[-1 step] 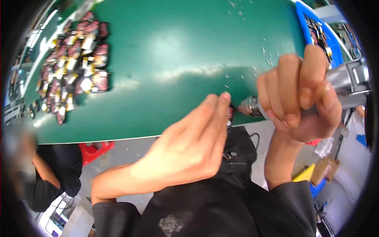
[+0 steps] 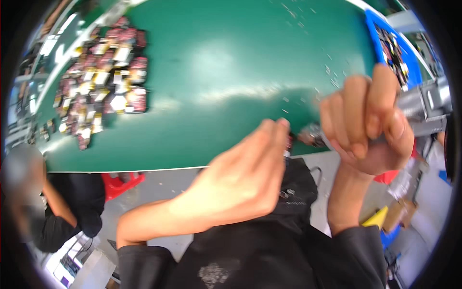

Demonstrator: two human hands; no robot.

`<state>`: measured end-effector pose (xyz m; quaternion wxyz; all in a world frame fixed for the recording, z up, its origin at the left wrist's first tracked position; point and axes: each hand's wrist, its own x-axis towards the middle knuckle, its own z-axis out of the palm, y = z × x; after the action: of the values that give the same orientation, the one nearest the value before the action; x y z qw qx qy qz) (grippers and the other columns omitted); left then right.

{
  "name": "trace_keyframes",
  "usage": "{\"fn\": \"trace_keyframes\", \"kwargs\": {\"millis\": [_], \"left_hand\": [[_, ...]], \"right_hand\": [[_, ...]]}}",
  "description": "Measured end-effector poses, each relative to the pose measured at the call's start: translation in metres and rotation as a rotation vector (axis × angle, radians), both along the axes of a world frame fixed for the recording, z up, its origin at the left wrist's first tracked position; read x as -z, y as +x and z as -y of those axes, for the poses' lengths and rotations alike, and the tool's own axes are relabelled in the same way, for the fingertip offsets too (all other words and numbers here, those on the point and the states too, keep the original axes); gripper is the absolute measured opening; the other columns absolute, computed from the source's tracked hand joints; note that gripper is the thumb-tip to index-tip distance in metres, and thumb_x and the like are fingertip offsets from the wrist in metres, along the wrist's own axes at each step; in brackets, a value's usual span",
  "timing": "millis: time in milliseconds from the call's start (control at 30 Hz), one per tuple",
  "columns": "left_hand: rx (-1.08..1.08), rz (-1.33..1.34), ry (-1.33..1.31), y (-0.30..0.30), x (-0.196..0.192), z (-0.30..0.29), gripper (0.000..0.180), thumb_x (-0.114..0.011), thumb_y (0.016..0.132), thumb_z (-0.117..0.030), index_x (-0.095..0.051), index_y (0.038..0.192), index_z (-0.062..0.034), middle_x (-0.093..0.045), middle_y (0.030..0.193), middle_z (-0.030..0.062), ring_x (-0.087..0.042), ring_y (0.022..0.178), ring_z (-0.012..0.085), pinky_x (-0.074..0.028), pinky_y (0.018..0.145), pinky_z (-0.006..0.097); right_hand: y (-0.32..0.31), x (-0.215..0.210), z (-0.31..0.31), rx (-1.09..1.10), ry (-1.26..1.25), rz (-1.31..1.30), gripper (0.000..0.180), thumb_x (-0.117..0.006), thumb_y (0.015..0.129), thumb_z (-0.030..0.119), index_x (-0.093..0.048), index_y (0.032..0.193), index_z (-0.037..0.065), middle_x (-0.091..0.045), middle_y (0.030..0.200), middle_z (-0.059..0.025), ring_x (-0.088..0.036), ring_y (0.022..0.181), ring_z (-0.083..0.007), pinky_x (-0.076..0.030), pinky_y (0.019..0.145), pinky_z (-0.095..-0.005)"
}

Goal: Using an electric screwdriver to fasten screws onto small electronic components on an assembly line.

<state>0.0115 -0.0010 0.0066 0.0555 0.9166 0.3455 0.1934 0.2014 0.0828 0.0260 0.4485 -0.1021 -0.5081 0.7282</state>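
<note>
My left hand point(image 2: 240, 178) is closed near the table's front edge, its fingers pressed together. It pinches a small dark part with some red point(image 2: 289, 143), mostly hidden behind the fingertips. My right hand point(image 2: 368, 125) curls around a silver-grey tool point(image 2: 423, 103) whose body shows on the right. The tool's narrow end point(image 2: 313, 135) points left toward the small part, close to it; motion blur hides whether they touch. The tool's exact kind cannot be made out.
Many small dark red, yellow and white parts point(image 2: 108, 77) lie heaped on the green table point(image 2: 207, 96) at left. A blue bin point(image 2: 378, 36) with more parts stands at right. Tiny pale scraps dot the table. A person point(image 2: 72, 207) sits at lower left beside a red stool point(image 2: 122, 185).
The whole view has shifted slightly, so the table and heap appear farther right. Both hands keep nearly the same pose and hold.
</note>
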Motion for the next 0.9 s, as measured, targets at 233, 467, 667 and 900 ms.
{"fn": "trace_keyframes", "kwargs": {"millis": [233,467,667,900], "left_hand": [[-0.200,0.171,-0.025,-0.046,-0.017,0.001,0.030,-0.062,0.073,0.003,-0.061,0.102,0.0092,-0.063,0.108,0.0202,-0.061,0.101,0.0351,-0.051,0.087,0.041],[-0.931,-0.294,0.339,-0.164,-0.041,-0.024,0.043,-0.064,0.082,0.001,-0.056,0.124,0.0003,-0.050,0.134,0.0193,-0.047,0.122,0.0379,-0.039,0.101,0.045],[-0.613,0.012,0.207,-0.075,-0.027,-0.054,0.038,-0.071,0.073,0.005,-0.064,0.110,-0.0003,-0.059,0.116,0.0150,-0.058,0.105,0.0330,-0.049,0.088,0.040],[-0.359,0.100,0.167,-0.003,-0.013,-0.151,0.027,-0.067,0.079,-0.001,-0.063,0.106,0.0006,-0.061,0.103,0.0151,-0.059,0.095,0.0333,-0.049,0.082,0.040]], "right_hand": [[0.025,0.011,0.010,0.152,-0.094,-0.368,0.012,-0.053,0.095,0.018,-0.046,0.092,0.008,-0.046,0.058,-0.0013,-0.040,0.041,-0.0071,-0.039,0.042,-0.0235],[0.024,0.029,0.042,0.265,-0.292,-0.376,0.016,-0.050,0.093,0.021,-0.047,0.086,0.007,-0.042,0.057,-0.0015,-0.036,0.042,-0.0105,-0.036,0.042,-0.0261],[0.006,0.037,0.050,0.403,-0.386,-0.393,0.016,-0.048,0.094,0.021,-0.047,0.088,0.006,-0.042,0.057,-0.0017,-0.037,0.041,-0.0100,-0.038,0.044,-0.0275],[0.012,0.038,0.053,0.379,-0.429,-0.458,0.012,-0.044,0.091,0.016,-0.048,0.088,0.006,-0.046,0.059,-0.0046,-0.041,0.043,-0.0128,-0.042,0.051,-0.0309]]}}
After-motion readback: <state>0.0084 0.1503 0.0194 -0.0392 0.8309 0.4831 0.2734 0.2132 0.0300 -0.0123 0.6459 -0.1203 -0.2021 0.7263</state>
